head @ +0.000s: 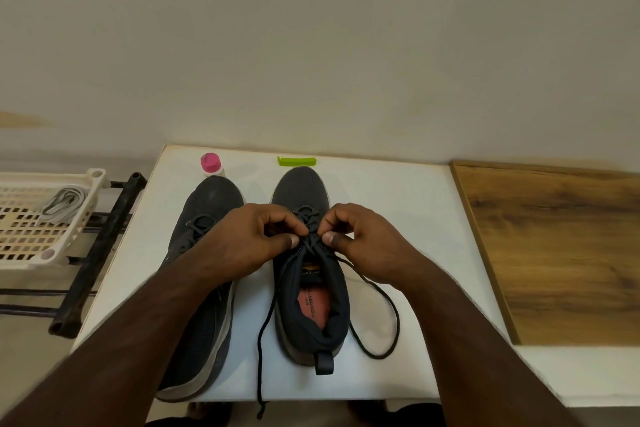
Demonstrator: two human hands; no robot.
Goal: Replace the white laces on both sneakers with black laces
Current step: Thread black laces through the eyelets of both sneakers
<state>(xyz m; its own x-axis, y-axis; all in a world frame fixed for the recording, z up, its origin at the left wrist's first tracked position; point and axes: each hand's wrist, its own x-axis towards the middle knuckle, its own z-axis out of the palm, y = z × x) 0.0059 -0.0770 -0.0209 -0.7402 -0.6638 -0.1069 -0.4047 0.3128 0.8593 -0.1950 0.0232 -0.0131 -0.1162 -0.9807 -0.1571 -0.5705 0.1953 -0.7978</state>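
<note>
my left hand (256, 239) and right hand (360, 236) each pinch the black lace (311, 243) at the right sneaker (310, 274)'s top eyelets, near the tongue, i judge to cinch it.

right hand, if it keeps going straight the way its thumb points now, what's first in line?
The right hand points its thumb left across the right sneaker, so it would probably meet the black lace it pinches at the tongue first, then the left hand thumb just beyond. Depth between the thumbs is unclear.
</note>
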